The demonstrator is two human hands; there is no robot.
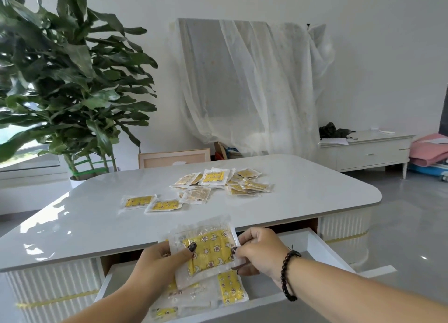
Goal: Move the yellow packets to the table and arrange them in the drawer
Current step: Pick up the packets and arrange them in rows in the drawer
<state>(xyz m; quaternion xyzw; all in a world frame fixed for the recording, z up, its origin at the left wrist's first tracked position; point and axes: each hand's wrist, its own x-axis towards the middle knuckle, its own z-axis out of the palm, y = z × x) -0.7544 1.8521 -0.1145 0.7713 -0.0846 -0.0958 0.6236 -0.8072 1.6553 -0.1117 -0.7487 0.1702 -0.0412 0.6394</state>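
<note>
Both hands hold one yellow packet (210,250) in clear wrap above the open white drawer (312,245). My left hand (160,262) grips its left edge with the thumb on top. My right hand (259,250), with a dark bead bracelet on the wrist, pinches its right edge. Several packets lie in the drawer (230,291) beneath the held one. On the white table (97,216) two packets (151,202) lie apart at the left, and a loose pile of packets (223,183) sits further back.
A tall green potted plant (68,85) stands behind the table's left end. A cloth-draped board (247,87) leans on the back wall. A low white cabinet (368,150) is at the right, pink bedding (429,150) beside it. Grey floor spreads to the right.
</note>
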